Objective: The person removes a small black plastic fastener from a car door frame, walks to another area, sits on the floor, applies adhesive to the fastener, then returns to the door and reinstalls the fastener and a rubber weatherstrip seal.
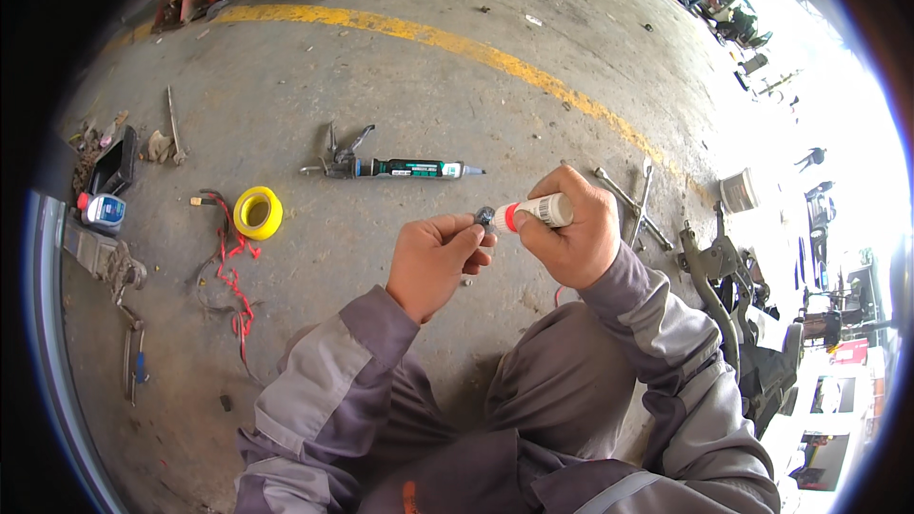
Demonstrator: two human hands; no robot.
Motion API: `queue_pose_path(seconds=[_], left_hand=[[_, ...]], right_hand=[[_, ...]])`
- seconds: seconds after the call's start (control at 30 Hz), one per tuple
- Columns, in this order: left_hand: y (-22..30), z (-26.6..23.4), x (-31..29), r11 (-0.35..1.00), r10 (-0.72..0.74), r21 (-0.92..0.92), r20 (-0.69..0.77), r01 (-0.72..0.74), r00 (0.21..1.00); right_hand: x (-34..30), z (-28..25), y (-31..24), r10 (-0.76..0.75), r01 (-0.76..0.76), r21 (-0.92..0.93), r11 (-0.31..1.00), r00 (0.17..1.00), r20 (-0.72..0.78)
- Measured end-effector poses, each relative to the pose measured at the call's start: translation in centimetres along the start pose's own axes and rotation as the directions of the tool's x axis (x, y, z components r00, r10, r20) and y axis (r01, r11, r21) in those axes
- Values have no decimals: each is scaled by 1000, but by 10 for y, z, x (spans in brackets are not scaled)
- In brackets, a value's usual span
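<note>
Between the fingertips of my left hand point(433, 262) is a small dark round metal part point(486, 217), too small to name. My right hand point(581, 228) grips a small white bottle point(547, 210) with a red band, tilted almost level. Its tip meets or nearly meets the dark part; I cannot tell whether they touch. Both hands are over my knees, above the concrete floor. Just beyond them lies a caulking gun point(343, 164) loaded with a black and green cartridge point(411, 168), its nozzle pointing right.
A yellow tape roll point(258, 213) and tangled red strips point(228, 276) lie to the left. Farther left are a bottle with a red cap point(103, 211) and a black tray point(114, 164). A cross wrench point(635, 202), a can point(738, 191) and dark metal parts point(728, 276) are on the right.
</note>
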State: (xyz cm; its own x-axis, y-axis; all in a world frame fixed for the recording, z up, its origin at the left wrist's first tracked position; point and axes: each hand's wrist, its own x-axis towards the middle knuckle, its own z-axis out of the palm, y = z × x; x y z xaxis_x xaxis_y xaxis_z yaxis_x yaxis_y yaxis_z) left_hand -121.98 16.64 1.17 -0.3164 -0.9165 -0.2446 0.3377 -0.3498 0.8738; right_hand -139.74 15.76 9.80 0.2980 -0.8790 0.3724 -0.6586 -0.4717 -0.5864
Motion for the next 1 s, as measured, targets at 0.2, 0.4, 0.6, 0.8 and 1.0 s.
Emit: queue_pose_path(seconds=[0.2, 0.4, 0.6, 0.8, 1.0], left_hand=[[2, -2, -3, 993, -54, -99, 47, 58, 997], [3, -2, -1, 994, -60, -83, 65, 66, 996], [2, -1, -2, 989, -62, -129, 74, 71, 995], [1, -2, -3, 991, -59, -118, 74, 67, 996], [0, -2, -1, 993, -69, -97, 57, 74, 996]], right_hand=[[0, 3, -1, -13, 13, 25, 1000, 999, -31], [-1, -1, -2, -45, 45, -2, 999, 999, 22], [-1, 1, 0, -127, 127, 3, 992, 992, 16], [-2, 3, 0, -105, 105, -5, 994, 994, 30], [-2, 2, 0, -136, 135, 27, 991, 988, 71]])
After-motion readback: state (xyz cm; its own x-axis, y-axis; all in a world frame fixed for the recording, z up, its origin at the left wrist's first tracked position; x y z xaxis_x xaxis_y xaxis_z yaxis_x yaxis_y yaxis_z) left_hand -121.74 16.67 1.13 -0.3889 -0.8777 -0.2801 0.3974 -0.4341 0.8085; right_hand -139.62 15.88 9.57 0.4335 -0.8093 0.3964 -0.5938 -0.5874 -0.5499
